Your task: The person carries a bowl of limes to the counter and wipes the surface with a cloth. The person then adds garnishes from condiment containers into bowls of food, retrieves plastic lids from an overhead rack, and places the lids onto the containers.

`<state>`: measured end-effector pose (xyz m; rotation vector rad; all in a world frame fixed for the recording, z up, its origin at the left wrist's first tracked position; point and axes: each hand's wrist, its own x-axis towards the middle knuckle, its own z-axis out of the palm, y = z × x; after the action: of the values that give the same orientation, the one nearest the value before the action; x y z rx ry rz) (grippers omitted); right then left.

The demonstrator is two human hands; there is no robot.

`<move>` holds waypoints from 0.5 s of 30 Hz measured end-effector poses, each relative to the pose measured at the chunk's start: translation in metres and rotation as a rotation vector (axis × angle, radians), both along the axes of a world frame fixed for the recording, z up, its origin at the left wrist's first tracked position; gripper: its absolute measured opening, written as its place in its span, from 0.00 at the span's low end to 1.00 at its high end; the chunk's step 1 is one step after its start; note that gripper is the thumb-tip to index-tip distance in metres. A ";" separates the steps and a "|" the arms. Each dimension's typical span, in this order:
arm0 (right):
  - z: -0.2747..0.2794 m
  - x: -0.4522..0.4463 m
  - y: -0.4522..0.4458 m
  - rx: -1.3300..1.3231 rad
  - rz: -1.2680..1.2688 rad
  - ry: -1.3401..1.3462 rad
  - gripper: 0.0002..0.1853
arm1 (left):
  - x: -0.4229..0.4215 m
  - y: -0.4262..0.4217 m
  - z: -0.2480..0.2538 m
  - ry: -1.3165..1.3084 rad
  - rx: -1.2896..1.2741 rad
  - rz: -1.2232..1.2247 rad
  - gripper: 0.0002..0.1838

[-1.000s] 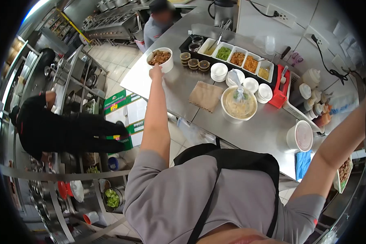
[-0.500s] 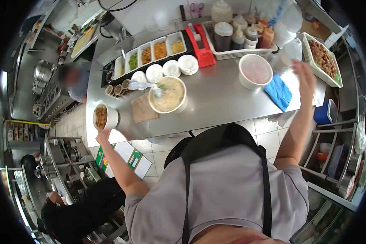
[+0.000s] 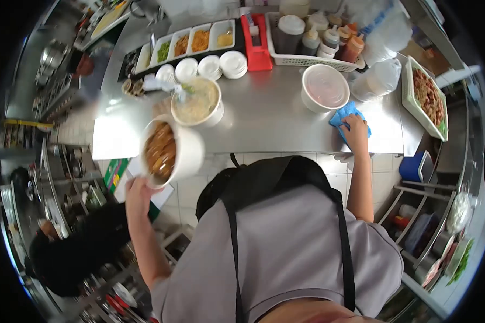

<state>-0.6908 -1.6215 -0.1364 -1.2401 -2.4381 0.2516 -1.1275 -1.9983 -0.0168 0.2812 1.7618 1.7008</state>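
My left hand point(image 3: 140, 189) grips the rim of a white paper bowl point(image 3: 187, 153) with brown food point(image 3: 160, 152) inside. This bowl is held up and tilted in front of the counter's edge. My right hand point(image 3: 355, 126) is closed on a blue cloth point(image 3: 340, 114) lying on the steel counter. Just behind the cloth stands a white bowl with a clear lid point(image 3: 325, 88). Left of the middle, a white tub of pale food point(image 3: 200, 102) has a bag-wrapped handle sticking out of it.
Toppings trays point(image 3: 201, 41) and stacked white lids point(image 3: 233, 64) line the back of the steel counter point(image 3: 264, 124). A basket of sauce bottles point(image 3: 318, 60), a red dispenser point(image 3: 257, 48) and a basket of brown food point(image 3: 428, 99) stand further right. Two other people are at the left.
My left hand has lifted the bowl off the counter's left end and brought it right, toward me. My right hand has come down onto the blue cloth, bunching it. The camera view has shifted.
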 end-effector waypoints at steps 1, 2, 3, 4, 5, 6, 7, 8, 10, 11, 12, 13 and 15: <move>-0.002 -0.005 -0.002 0.029 0.066 -0.027 0.09 | 0.019 0.021 0.001 0.052 -0.074 -0.108 0.13; -0.006 -0.012 -0.004 0.021 0.119 0.034 0.09 | 0.024 0.036 -0.017 0.035 -0.057 -0.216 0.16; -0.011 -0.019 -0.009 0.008 0.168 0.095 0.09 | 0.030 0.051 -0.033 0.046 -0.105 -0.261 0.17; -0.017 -0.027 -0.014 -0.006 0.207 0.158 0.10 | 0.047 0.072 -0.035 0.053 -0.087 -0.303 0.17; -0.026 -0.038 -0.019 -0.046 0.196 0.224 0.11 | 0.052 0.086 -0.048 0.045 -0.075 -0.357 0.16; -0.026 -0.052 -0.026 -0.133 0.167 0.348 0.11 | 0.056 0.100 -0.057 0.077 -0.117 -0.419 0.16; -0.024 -0.067 -0.029 -0.222 0.129 0.385 0.10 | 0.063 0.113 -0.061 0.055 -0.109 -0.457 0.15; -0.019 -0.082 -0.030 -0.308 0.089 0.422 0.10 | 0.064 0.124 -0.073 0.117 -0.161 -0.494 0.14; -0.004 -0.112 -0.035 -0.309 0.164 0.375 0.10 | 0.061 0.140 -0.096 0.245 -0.262 -0.574 0.14; 0.001 -0.123 -0.037 -0.300 0.196 0.390 0.10 | 0.060 0.144 -0.094 0.248 -0.251 -0.608 0.14; 0.005 -0.135 -0.035 -0.285 0.231 0.407 0.10 | 0.057 0.149 -0.091 0.256 -0.236 -0.640 0.14; 0.009 -0.146 -0.031 -0.272 0.267 0.426 0.11 | 0.054 0.153 -0.088 0.265 -0.223 -0.672 0.13; 0.016 -0.161 -0.015 -0.360 0.313 0.394 0.13 | 0.047 0.158 -0.089 0.178 -0.246 -0.652 0.14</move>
<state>-0.8517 -1.6370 -0.1207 -0.8248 -2.2799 0.9615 -1.0805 -1.8406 -0.1054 0.8146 1.7229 1.0106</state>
